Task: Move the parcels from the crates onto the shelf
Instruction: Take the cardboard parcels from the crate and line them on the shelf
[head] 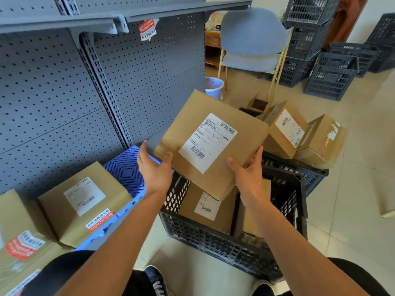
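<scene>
Your left hand and right hand clasp the parcel by opposite bottom corners; stiff cardboard, probably light, so keep gripping the edges.

— What are you wearing on your arms right now?

— You are wearing nothing below the elbow: both forearms are showing bare, back from the fingers of your left hand and your right hand, with no watch, ring or glove.

— And lower down?

— You are wearing black trousers and dark navy shoes carrying white lettering; the letters are staying too blurred to read.
</scene>
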`<state>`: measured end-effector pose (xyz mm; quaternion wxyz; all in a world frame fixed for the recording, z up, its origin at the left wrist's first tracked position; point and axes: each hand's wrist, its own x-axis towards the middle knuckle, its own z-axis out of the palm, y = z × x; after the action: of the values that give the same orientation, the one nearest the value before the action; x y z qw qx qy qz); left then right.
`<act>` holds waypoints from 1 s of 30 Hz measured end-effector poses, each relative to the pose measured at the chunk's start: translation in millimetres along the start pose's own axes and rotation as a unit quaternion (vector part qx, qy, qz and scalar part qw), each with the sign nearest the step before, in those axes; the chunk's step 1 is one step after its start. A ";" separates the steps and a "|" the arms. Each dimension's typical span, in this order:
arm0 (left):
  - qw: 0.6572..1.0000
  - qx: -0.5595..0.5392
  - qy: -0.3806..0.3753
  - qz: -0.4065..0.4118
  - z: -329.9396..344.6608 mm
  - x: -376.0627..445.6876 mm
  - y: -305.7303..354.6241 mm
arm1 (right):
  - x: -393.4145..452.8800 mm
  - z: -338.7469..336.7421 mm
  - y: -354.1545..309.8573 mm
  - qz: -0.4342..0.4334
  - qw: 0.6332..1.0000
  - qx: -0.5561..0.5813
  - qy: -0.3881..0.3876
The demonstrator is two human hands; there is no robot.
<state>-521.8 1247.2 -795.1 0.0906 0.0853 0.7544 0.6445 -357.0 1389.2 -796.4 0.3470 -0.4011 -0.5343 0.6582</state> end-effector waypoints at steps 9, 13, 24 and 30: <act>0.982 0.181 -0.050 0.024 -81.1 24.0 -4.8 | -6.1 23.0 1.8 0.006 0.990 -0.064 -0.129; 0.988 0.127 -0.084 0.002 -112.4 28.3 -9.9 | -13.5 43.4 10.5 -0.023 0.972 -0.084 -0.216; 0.994 0.105 0.028 -0.029 -173.5 37.0 -27.2 | -50.0 123.6 19.8 -0.143 0.925 -0.273 -0.223; 0.987 0.114 0.092 -0.067 -221.2 41.4 -46.2 | -66.8 172.5 45.3 -0.180 0.826 -0.395 -0.360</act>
<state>-617.1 1038.5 -808.0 0.0533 -0.0159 0.8321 0.5519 -484.1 1248.2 -811.9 0.0543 -0.1351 -0.8984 0.4143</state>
